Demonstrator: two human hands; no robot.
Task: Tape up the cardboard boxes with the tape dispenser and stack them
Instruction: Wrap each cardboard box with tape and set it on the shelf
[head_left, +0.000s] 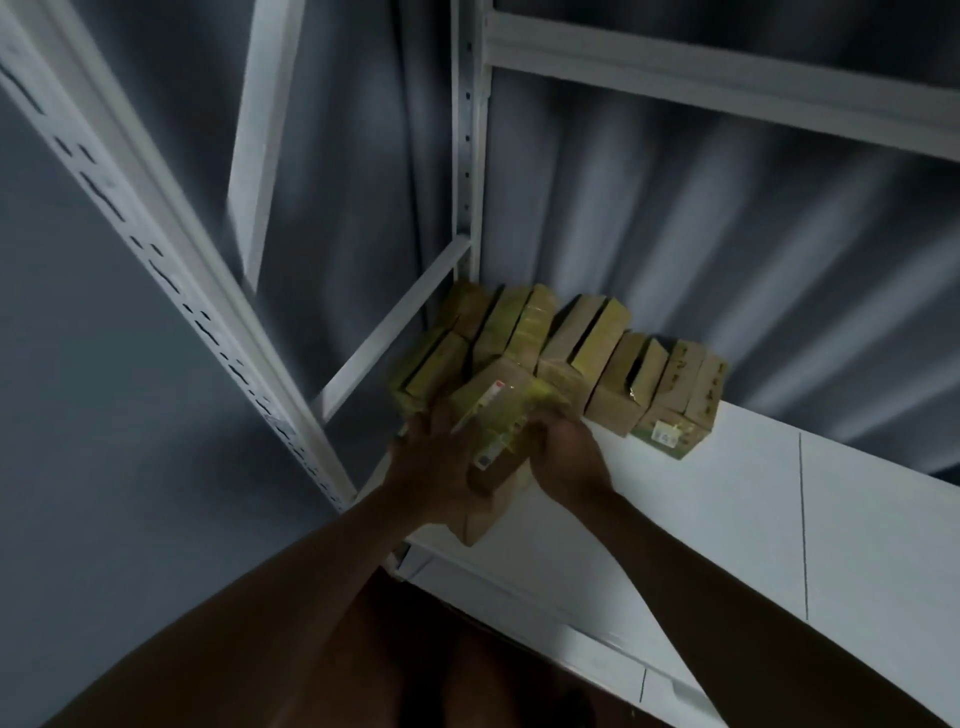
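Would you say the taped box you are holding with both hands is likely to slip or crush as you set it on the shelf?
The box probably stays stiff: its cardboard edges look square under both hands. The glossy yellow tape may be a bit slippery. It seems light, since the left hand and right hand lift it easily.

Looks like a storeroom: white slotted metal racking (171, 270) running 10 to 5 o'clock, taped cardboard boxes (582, 364) lined up on a white shelf board (779, 519), grey corrugated wall (727, 218) toward 1 o'clock.
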